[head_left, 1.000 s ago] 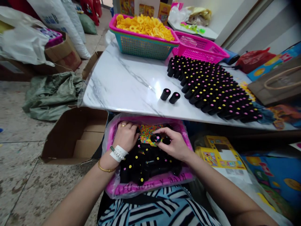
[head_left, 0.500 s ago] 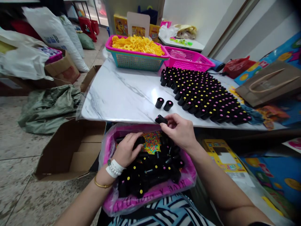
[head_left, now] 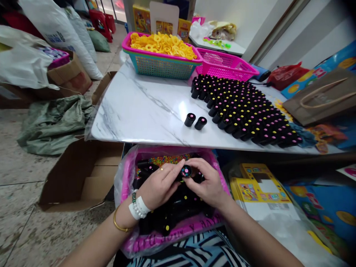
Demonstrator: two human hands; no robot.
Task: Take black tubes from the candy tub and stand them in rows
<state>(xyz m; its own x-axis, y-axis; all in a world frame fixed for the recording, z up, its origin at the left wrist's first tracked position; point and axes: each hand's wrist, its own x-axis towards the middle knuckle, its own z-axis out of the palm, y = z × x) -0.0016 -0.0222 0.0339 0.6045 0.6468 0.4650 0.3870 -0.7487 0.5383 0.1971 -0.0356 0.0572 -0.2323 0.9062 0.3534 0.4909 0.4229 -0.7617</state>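
Over the lined pink basket (head_left: 219, 168), my right hand (head_left: 207, 181) pinches a small black cylinder (head_left: 186, 171) between thumb and fingers. Its open end faces me, with a pink dot and small coloured beads inside. My left hand (head_left: 160, 183) is closed against the cylinder's left side, its fingertips partly hidden behind it. Beneath both hands, the basket holds several more black cylinders (head_left: 178, 202), some with yellow or pink dots, and a layer of multicoloured beads (head_left: 169, 159). Two black cylinders (head_left: 190, 119) stand upright on the marble-patterned table (head_left: 139, 111).
Rows of upright black cylinders (head_left: 247, 111) cover the table's right side. Behind stand a basket of yellow rings (head_left: 164, 68) and a pink basket (head_left: 225, 66). An open cardboard box (head_left: 72, 181) sits on the floor at left; yellow printed packaging (head_left: 256, 185) lies at right.
My right hand has brought a black cylinder from the table edge down and toward me over the basket. My left hand has moved right to meet it.
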